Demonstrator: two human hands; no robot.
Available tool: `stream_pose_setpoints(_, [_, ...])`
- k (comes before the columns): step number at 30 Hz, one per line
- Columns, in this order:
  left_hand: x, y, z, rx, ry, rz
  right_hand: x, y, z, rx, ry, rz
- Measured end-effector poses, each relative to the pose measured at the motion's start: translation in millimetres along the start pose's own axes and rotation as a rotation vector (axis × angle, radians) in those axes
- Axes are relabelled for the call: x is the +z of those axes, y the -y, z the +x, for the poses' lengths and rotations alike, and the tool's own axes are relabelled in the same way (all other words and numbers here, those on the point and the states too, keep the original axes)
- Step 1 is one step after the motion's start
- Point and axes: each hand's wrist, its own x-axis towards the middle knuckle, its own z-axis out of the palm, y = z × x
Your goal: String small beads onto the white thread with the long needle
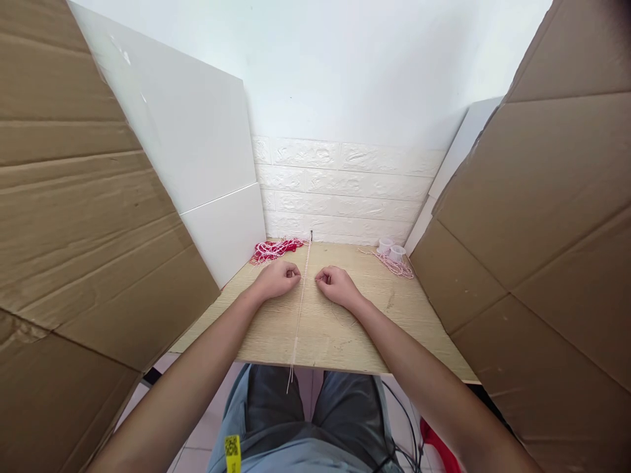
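Observation:
A pale cord (302, 299) runs down the table from a small dark nail (311, 234) at the back, its loose ends hanging over the front edge. My left hand (280, 279) is closed just left of the cord, thumb and fingertips pinched together. On the other side, my right hand (337, 285) makes a similar pinch, slightly apart from the cord. Whatever lies between either set of fingertips is too fine to make out. A thin thread (340, 320) curves across the wood below my right hand and wrist.
Red and pink-white cord bundles (276, 250) lie at the back left. Two small clear cups (391, 249) stand at the back right beside a pink cord bundle (397, 266). Cardboard panels (98, 197) flank the wooden table (320, 348), with a white brick-patterned wall (345, 187) behind.

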Motion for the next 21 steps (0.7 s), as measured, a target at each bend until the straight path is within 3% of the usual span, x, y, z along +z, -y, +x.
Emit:
stream_pose_setpoints(5, [3.7,2,2,0.019,-0.081,0.005,-3,0,6,0.137,0.128,0.094])
stream_pose_setpoints(9, [7.3,6,4,0.081,-0.113,-0.023,-5,3,17,0.148,0.199,0.051])
stream_pose_setpoints(21, [11.5,8,5,0.124,-0.056,0.000,16,4,15,-0.014,0.017,-0.040])
